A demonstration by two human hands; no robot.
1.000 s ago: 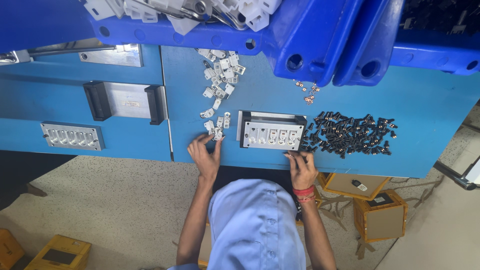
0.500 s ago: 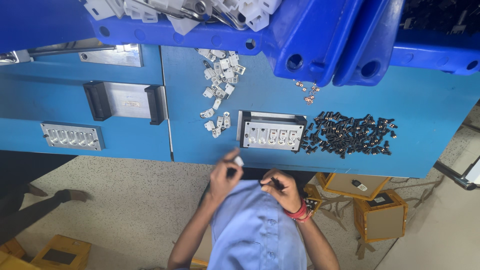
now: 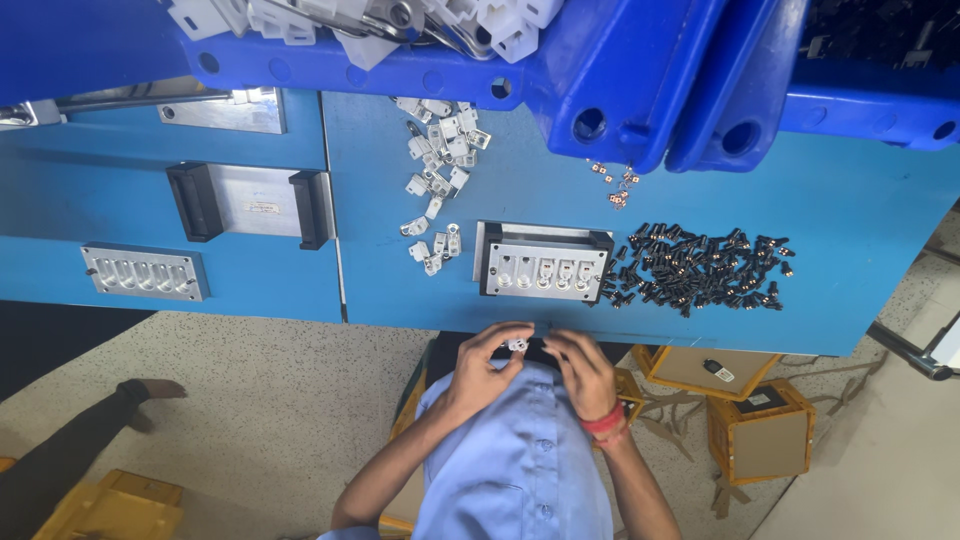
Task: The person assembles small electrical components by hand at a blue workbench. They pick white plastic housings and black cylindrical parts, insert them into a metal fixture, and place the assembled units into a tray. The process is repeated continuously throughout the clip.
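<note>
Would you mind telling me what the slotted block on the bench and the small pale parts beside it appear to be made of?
The slotted block looks like bare metal, likely aluminium: silvery matt face, machined slots, with black end pieces. The small pale parts look like moulded plastic: off-white, dull, uniform. The left hand holds one such piece, too small to judge further.

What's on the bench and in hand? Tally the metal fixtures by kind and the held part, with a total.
Black-ended fixtures: 2
Plain slotted fixture: 1
Held white part: 1
Total: 4
</note>
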